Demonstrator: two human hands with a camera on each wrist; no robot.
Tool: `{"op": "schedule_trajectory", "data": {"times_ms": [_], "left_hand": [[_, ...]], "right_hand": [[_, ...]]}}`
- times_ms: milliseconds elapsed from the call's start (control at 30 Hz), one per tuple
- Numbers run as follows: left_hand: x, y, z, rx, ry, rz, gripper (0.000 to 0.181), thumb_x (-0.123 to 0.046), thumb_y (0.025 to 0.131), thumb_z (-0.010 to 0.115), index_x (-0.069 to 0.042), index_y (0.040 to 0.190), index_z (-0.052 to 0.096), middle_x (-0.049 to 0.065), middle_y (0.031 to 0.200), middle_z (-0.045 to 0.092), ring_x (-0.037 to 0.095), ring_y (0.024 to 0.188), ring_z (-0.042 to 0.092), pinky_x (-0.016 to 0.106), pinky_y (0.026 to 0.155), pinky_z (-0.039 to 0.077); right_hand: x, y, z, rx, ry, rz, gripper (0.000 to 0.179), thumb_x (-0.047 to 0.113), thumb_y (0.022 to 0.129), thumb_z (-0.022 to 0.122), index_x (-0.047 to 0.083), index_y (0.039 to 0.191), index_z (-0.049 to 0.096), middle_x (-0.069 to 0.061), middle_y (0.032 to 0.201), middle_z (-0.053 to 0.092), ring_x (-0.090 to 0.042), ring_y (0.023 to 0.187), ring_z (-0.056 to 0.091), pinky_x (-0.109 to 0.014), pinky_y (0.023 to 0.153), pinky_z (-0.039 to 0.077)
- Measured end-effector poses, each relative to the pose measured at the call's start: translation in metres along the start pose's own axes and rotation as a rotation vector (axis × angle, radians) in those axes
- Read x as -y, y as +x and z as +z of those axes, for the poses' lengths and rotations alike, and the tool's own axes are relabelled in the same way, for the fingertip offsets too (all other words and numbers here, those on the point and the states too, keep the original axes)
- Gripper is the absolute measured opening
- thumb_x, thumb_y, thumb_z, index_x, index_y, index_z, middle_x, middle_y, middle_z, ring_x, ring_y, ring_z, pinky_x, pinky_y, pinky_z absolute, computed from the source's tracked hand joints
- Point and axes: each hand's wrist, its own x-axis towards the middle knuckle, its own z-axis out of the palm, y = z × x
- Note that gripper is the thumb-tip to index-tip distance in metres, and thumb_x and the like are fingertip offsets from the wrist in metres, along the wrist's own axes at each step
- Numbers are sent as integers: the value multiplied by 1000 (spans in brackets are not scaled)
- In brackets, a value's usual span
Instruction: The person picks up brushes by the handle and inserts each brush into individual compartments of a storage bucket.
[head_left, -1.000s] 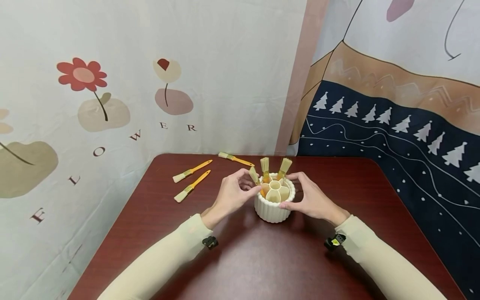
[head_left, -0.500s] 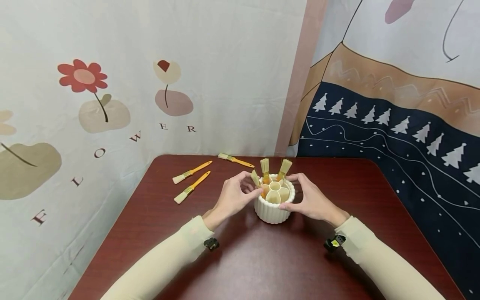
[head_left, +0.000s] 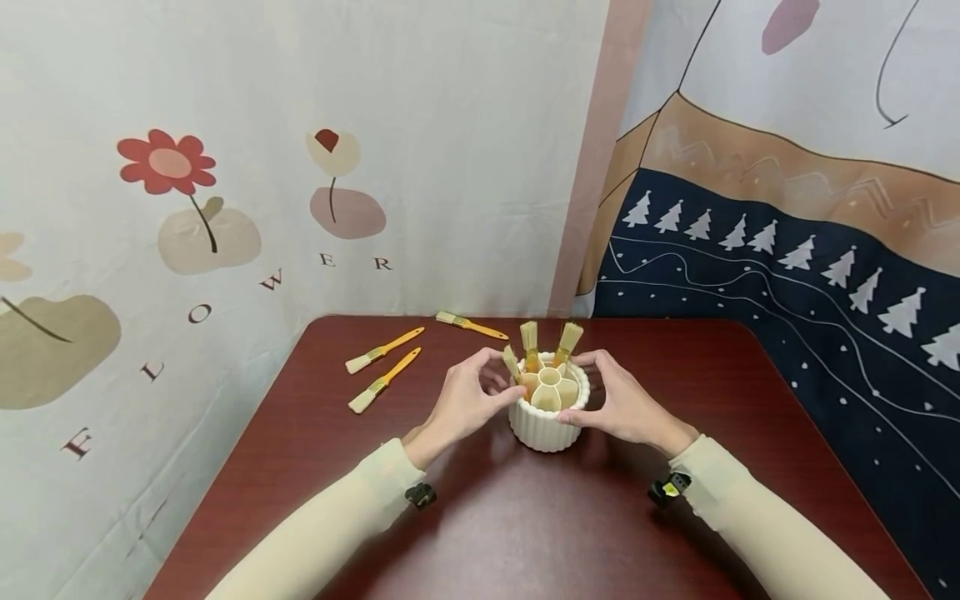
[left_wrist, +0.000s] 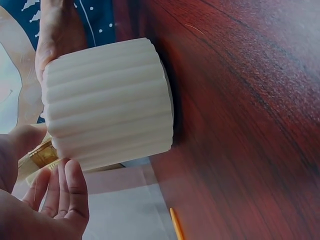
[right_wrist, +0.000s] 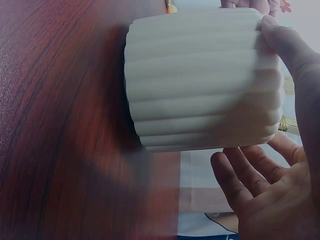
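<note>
A cream ribbed brush holder [head_left: 545, 429] with petal-shaped compartments stands upright on the table. Three paintbrushes sit in it with bristles up: the left brush [head_left: 512, 364], the middle brush [head_left: 529, 335] and the right brush [head_left: 570, 339]. My left hand [head_left: 468, 396] is at the holder's left rim beside the left brush, thumb in front and fingers behind. My right hand [head_left: 628, 402] holds the right side, its thumb on the front rim. In the left wrist view, fingertips [left_wrist: 75, 175] touch the holder's side near a brush. The brush handles are mostly hidden inside the compartments.
On the dark red table [head_left: 570, 533] lie three more yellow-handled paintbrushes: a front brush [head_left: 384, 381], one just behind it [head_left: 384, 349] and a back brush [head_left: 471, 325] near the far edge. Printed cloths [head_left: 450, 167] hang behind and to the right.
The left brush stands slightly lower in the holder, and my left thumb has lowered a little with it. My right hand keeps its place. The head view has tilted slightly upward.
</note>
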Motion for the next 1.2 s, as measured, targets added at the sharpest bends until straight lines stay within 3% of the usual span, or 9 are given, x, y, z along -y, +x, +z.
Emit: {"op": "schedule_trajectory", "data": {"times_ms": [300,567,767,900,1200], "left_hand": [[3,-3,-9,16,13,2,51,-19,94,101,-12,137,75,9,114,87,18,94,83,27,82,68],[13,-4,-21,12,28,48,52,-23,97,99,-7,140,74,10,137,84,28,105,84,48,89,73],[20,-8,-33,-5,60,47,47,-24,99,96,-8,137,74,12,136,82,36,109,83,53,91,72],[26,-10,-43,-31,100,46,47,-25,99,97,-10,137,74,12,135,81,33,108,82,54,94,71],[45,-17,-69,-65,206,23,47,-24,98,97,-10,137,75,11,131,79,34,109,81,55,95,71]], "right_hand": [[3,1,3,-20,-31,14,95,55,88,102,12,156,52,-12,157,63,-28,136,73,-53,114,64],[10,-1,4,-63,-31,31,91,51,86,105,10,151,55,-12,148,64,-22,121,74,-32,102,66],[14,-4,7,-92,-51,49,90,51,85,105,9,148,55,-14,147,63,-24,119,74,-31,99,66],[15,-5,11,-114,-70,55,92,53,84,106,8,147,55,-15,147,62,-23,118,73,-30,99,66],[24,-11,21,-157,-150,112,98,64,85,102,6,148,54,-15,145,62,-30,123,67,-45,101,62]]}}
